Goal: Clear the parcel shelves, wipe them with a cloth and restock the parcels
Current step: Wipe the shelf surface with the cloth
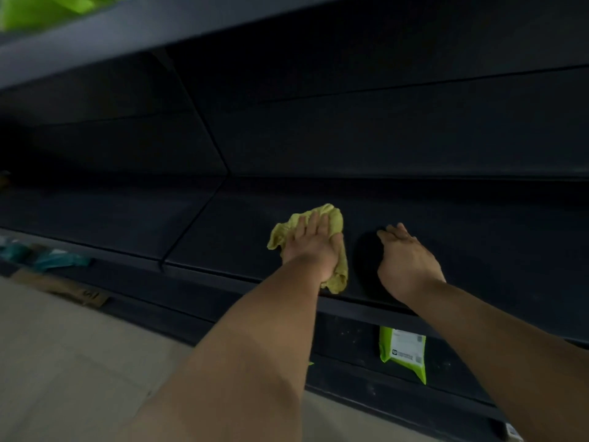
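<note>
Step in hand: wiping. The middle shelf (223, 231) carries no parcels where the hands work, so I judge the clearing of this part done and the restocking not yet begun.
Cloth: one yellow-green cloth (333, 218), crumpled, lying on the middle shelf near its front edge.
Left hand: the left hand (314, 247) lies flat on top of the cloth, its fingers stretched out and pressing it down on the shelf; they are not curled round it.
Right hand: the right hand (404, 260) rests on the bare shelf just beside the cloth, fingers stretched, holding nothing.
Next move: probably to slide the cloth along the dark surface toward the unwiped part, with steady pressure, the right hand serving as support.
Parcels counted: one green parcel (403, 352) with a white label stands on the lower shelf (350, 342), below the hands.
Upper shelf: something bright green (41, 8) at the top left, too blurred to count.
Floor: teal bags (57, 258) and one flat cardboard piece (63, 287) lie on the floor (63, 362) at the left; how many bags I cannot tell.
</note>
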